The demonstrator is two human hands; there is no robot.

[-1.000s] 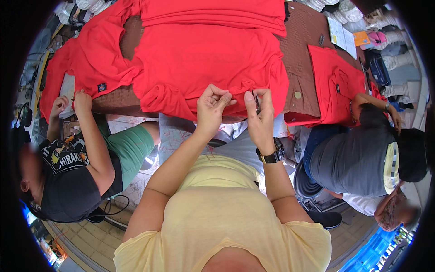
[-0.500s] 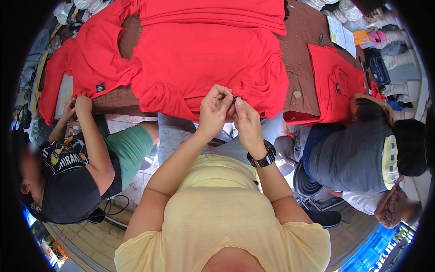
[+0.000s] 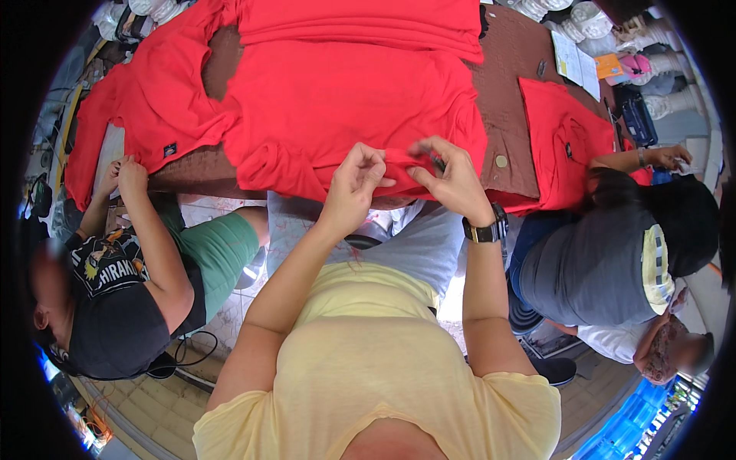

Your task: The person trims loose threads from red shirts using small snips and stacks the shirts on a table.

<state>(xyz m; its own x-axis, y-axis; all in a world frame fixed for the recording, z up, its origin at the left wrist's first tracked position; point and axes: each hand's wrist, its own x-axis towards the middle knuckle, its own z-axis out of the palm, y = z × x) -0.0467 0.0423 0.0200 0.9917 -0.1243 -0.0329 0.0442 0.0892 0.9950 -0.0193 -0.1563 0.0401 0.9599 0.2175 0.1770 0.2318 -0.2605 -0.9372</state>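
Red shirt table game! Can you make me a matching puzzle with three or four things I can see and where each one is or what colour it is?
Things:
1. red shirt
2. wristwatch
3. green shorts
4. right hand

Places or colours:
a. on the person's right wrist
b. worn by the seated person at the left
c. spread flat on the brown table
d. pinching the shirt's near hem, beside the left hand

Pairs: 1-c, 2-a, 3-b, 4-d
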